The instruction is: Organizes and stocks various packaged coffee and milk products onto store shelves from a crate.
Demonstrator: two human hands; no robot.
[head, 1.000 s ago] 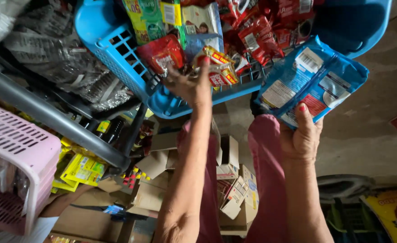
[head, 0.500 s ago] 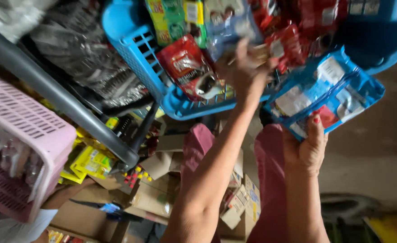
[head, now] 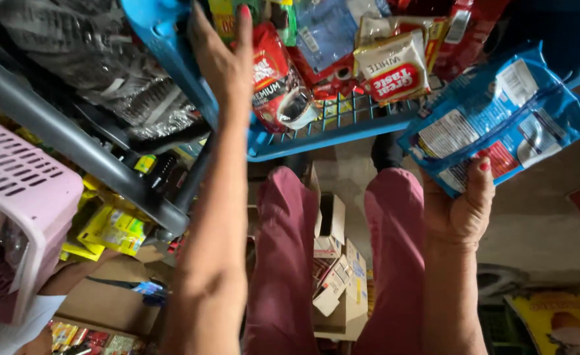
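Observation:
My right hand (head: 459, 212) grips a blue foil packet (head: 500, 118) by its lower edge and holds it up beside a blue plastic basket (head: 329, 135). The basket is full of sachets and pouches, among them a red coffee pouch (head: 277, 82) and a cream and red sachet (head: 395, 66). My left hand (head: 227, 56) reaches up against the basket's left wall, fingers extended next to the red pouch, with nothing visibly held.
A grey shelf rail (head: 73, 154) runs diagonally at the left above yellow packets (head: 109, 230). A pink slotted basket (head: 20, 210) sits at the far left. Cardboard boxes (head: 332, 276) lie on the floor between my pink-trousered legs. Another person's arm (head: 66, 283) shows at lower left.
My left hand has moved from the front middle of the basket to its left wall, and the small sachet it held earlier is no longer in it. The blue packet stays raised.

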